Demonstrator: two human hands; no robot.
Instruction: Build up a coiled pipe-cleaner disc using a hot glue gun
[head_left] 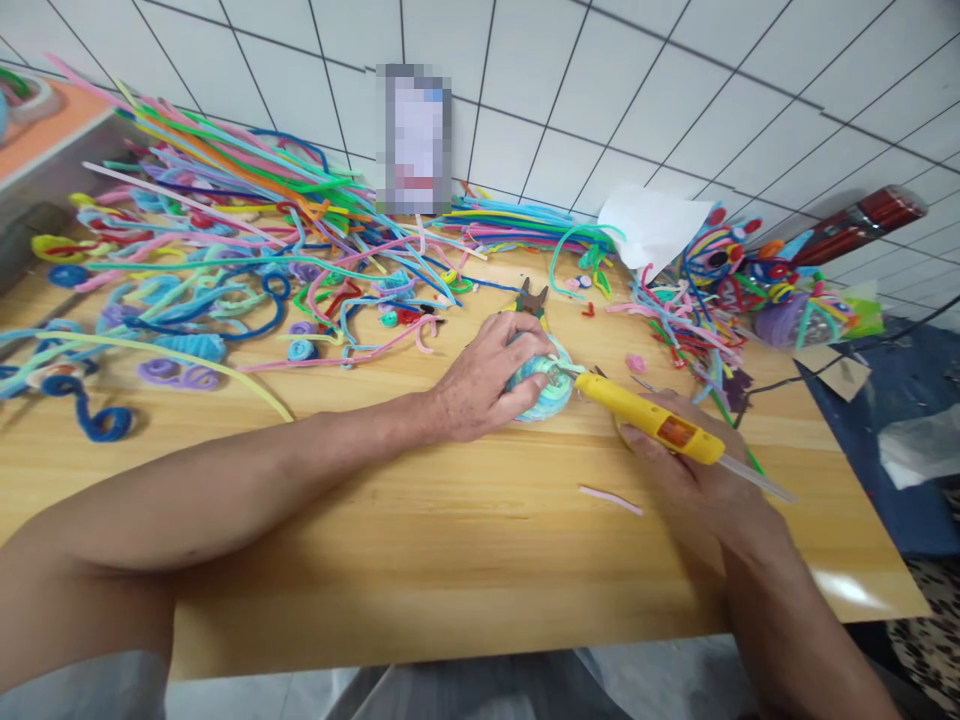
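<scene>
A round coil of light green and blue pipe cleaners [551,402] lies near the middle of the wooden table. My left hand [499,372] grips it from the left, its fingers curled over the top and partly covering it. My right hand [675,460] is wrapped round a yellow glue gun [645,412], with a clear glue stick [757,478] coming out of its back end. The gun's nozzle points left and meets the coil beside my left fingertips. Just behind my left hand lie pliers [532,298], their handles partly hidden.
Tangled colourful pipe cleaners [225,240] cover the back left. A phone [417,140] leans on the tiled wall. At the back right are white paper [654,228] and more pipe cleaners; a black cable [795,380] runs there. A pink piece [611,499] lies in front.
</scene>
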